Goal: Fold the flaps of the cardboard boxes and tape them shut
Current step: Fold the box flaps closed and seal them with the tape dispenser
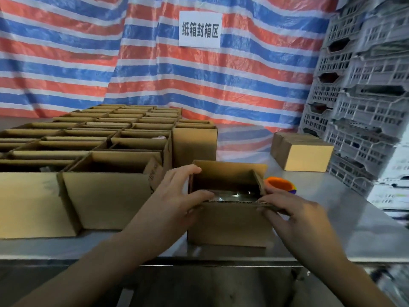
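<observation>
1. while we stand at a grey metal table [332,229], a tarp [66,63] striped red, white and blue hangs behind it as the back wall, with a white paper sign [200,28] of printed characters fixed to it.
2. grey slotted plastic crates [365,107] are stacked high along the right side.
3. rows of open cardboard boxes [110,134] fill the left half of the table, and the nearest stand just beside our left hand [177,196].
4. a closed box [303,154] lies far right near the crates, well apart from our work.
5. the small box [230,222] sits at the table's near edge in front of us, top open, with something shiny inside that we cannot make out.
6. our left hand grips its left side, fingers curled over the far left corner and thumb on the near flap's edge.
7. our right hand [296,213] pinches the near flap's right end between thumb and fingers.
8. an orange round thing [279,184] sits just behind the small box's right corner, partly hidden by it; we cannot tell what it is.
</observation>
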